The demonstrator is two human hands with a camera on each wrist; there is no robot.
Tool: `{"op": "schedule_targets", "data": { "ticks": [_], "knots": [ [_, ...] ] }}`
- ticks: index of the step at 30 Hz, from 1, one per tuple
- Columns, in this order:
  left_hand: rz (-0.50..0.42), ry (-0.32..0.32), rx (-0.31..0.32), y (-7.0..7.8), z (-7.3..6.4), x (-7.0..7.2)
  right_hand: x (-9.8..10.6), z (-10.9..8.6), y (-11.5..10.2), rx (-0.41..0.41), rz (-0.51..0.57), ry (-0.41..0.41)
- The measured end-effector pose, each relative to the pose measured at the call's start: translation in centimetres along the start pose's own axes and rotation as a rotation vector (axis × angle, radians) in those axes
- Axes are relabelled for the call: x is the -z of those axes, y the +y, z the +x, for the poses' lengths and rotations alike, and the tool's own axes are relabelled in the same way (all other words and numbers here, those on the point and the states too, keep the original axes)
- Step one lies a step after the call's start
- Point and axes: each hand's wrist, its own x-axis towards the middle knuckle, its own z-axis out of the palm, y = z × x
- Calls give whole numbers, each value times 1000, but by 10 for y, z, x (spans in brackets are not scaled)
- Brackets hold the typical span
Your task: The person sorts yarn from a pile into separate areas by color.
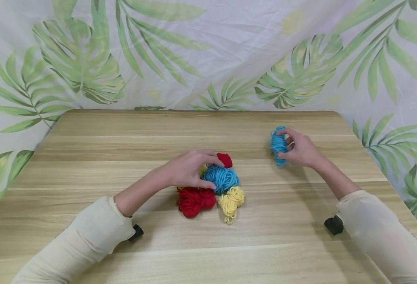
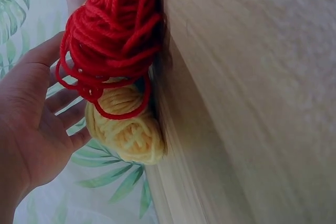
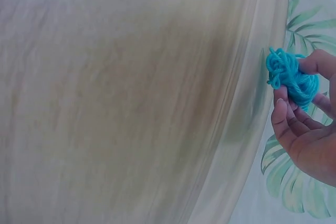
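Note:
My right hand pinches a small blue yarn bundle between thumb and fingers at the back right, and the right wrist view shows that blue yarn close over the table's far edge. At the middle, my left hand reaches over a yarn pile, thumb and fingers spread at the near and far sides of a larger blue yarn ball. Around this ball lie a red yarn bundle, a yellow one, a small red one and another yellow one, partly hidden by the fingers.
A light wooden table carries the yarn, with its rounded back corners close to a leaf-printed curtain. Small black devices sit under both sleeve cuffs.

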Motion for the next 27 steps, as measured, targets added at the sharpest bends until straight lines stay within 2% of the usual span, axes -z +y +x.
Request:
{"op": "schedule_targets", "data": {
  "ticks": [12,27],
  "knots": [
    [14,-26,6,-3,5,-2,12,-5,16,-64,4,-8],
    [28,-43,6,-6,6,-2,30,-15,39,-89,-63,35]
  ]
}}
